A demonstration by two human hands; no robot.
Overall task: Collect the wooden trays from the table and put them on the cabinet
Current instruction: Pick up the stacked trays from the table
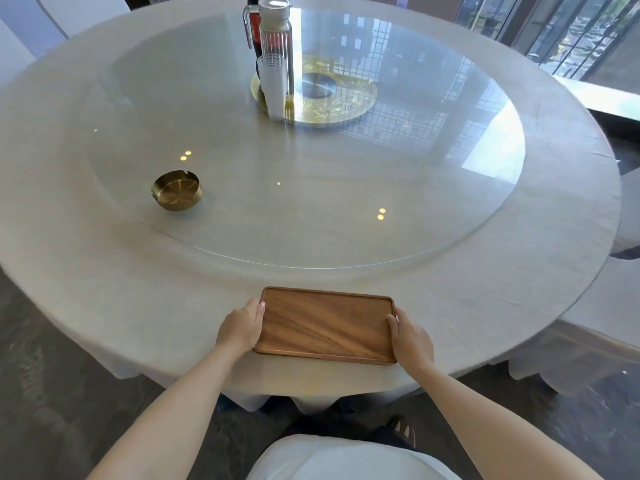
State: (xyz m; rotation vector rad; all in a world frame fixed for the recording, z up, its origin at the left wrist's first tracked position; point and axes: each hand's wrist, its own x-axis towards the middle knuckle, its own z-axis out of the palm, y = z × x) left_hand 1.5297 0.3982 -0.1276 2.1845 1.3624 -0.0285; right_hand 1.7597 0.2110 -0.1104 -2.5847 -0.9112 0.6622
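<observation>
Round clothed table [104,289], glass turntable [311,209] mid-frame. Wooden tray [325,325] lies lower centre at the table's near edge; left hand [240,329] and right hand [410,341] press its short ends. Uneven lifting may tilt it, slip it, or drag cloth.

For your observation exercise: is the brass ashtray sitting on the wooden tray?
No, the brass ashtray sits apart on the glass turntable, and the wooden tray is bare.
</observation>
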